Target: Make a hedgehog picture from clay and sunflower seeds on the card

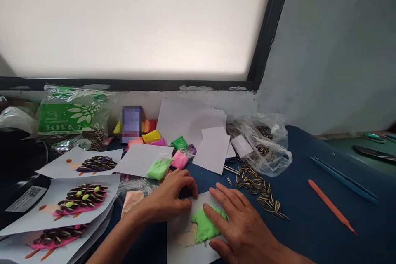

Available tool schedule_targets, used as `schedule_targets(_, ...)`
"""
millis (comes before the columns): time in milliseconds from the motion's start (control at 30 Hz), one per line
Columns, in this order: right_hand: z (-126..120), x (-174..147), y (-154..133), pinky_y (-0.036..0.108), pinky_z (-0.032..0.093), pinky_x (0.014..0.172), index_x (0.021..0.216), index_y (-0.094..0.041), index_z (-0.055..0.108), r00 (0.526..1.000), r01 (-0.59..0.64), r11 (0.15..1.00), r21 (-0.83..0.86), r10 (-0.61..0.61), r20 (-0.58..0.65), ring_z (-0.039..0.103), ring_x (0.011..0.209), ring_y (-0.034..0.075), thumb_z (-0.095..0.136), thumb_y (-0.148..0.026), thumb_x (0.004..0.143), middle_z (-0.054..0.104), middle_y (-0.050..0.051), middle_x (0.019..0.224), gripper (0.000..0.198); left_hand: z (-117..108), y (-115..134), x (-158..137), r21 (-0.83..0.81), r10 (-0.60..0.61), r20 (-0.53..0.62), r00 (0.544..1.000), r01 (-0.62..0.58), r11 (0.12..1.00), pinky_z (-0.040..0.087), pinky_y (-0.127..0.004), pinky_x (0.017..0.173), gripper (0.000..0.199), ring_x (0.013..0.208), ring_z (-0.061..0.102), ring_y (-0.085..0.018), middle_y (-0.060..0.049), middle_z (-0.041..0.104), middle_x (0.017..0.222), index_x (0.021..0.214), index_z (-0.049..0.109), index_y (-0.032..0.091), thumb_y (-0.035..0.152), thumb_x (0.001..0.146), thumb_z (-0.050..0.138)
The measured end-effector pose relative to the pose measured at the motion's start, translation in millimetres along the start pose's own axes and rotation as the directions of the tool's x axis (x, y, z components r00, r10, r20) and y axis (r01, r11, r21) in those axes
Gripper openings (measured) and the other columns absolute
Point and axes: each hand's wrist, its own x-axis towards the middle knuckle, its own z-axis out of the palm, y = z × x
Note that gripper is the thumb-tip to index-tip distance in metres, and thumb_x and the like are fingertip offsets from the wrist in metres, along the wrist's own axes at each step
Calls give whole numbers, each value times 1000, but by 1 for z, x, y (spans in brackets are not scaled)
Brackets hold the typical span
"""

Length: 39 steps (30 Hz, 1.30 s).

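Note:
A white sheet of paper (177,251) lies in front of me on the dark blue tabletop. Flattened bright green clay (206,229) is stuck to it, joined on the left by a thin peach clay patch (187,237). Small drawn lines show below the green. My right hand (239,222) lies over the right side of the clay, fingers stretched out and a fingertip on its surface. At the sheet's upper left edge rests my left hand (170,194), its fingers bent and the thumb apart from them, with nothing visible between.
Loose sunflower seeds (255,185) lie right of the sheet, before a clear plastic bag (272,159). Farther right are blue tweezers (343,179) and an orange-pink clay tool (332,207). Hedgehog pictures (89,222) are stacked at left; colourful clay packets (151,136) sit behind.

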Motion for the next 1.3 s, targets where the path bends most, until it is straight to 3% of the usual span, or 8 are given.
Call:
schedule_targets(133,0,1,0,49,41,98,124,-16,62,997,31,999,-33,-33,-70,46,128,35,37,-51,98,60,17,131,50,0,-4,0,-62,1,-3,1000,-1,998,42,-34,88,27,97,50,-21,-2,58,99,91,61,21,15,66,51)
schedule_targets(267,-16,9,-1,46,46,94,124,-11,61,995,96,995,22,-97,40,57,114,33,43,-47,98,67,17,117,48,-1,-5,1,-76,-13,-15,1000,12,997,43,-33,88,29,97,51,-21,-2,59,99,93,61,21,16,65,53)
schedule_targets(467,-41,24,5,46,45,97,114,-14,66,982,-132,972,196,101,160,56,111,29,41,-21,95,62,15,119,32,2,-6,2,-61,3,-28,1000,-4,998,41,-35,90,25,99,51,-22,-3,59,98,93,66,22,20,73,52)
schedule_targets(667,-48,29,18,39,43,99,110,-21,69,932,-281,897,340,171,319,54,113,23,47,-16,95,61,10,118,27,6,-6,3,-86,8,-62,998,-13,996,42,-33,87,20,95,51,-21,-3,60,95,91,68,23,24,78,52)
schedule_targets(800,-48,31,20,38,43,96,108,-20,67,947,-265,895,360,171,274,56,108,22,50,-9,89,63,9,113,28,13,-4,9,-9,-5,-116,993,4,1000,40,-34,83,13,88,53,-20,-2,61,88,77,68,20,25,78,56)
schedule_targets(900,-49,33,21,36,43,89,86,-17,63,957,-265,900,345,203,206,58,97,20,54,-14,89,64,7,99,10,19,-5,16,69,-2,-186,982,15,998,39,-35,79,13,82,54,-20,-2,62,81,70,67,20,23,77,56)
schedule_targets(1033,-49,35,24,31,39,72,66,-18,47,972,-233,945,231,220,83,51,76,17,54,-11,85,55,2,76,22,18,-1,20,125,32,-165,986,-11,992,38,-36,79,14,81,54,-19,-2,63,81,70,67,21,19,78,55)
schedule_targets(1300,-46,31,19,32,35,69,80,-17,56,990,-140,978,156,140,6,47,71,18,43,-3,87,55,2,74,21,20,2,18,56,52,-184,982,-43,997,37,-35,79,11,85,52,-20,-2,61,84,74,63,19,14,77,55)
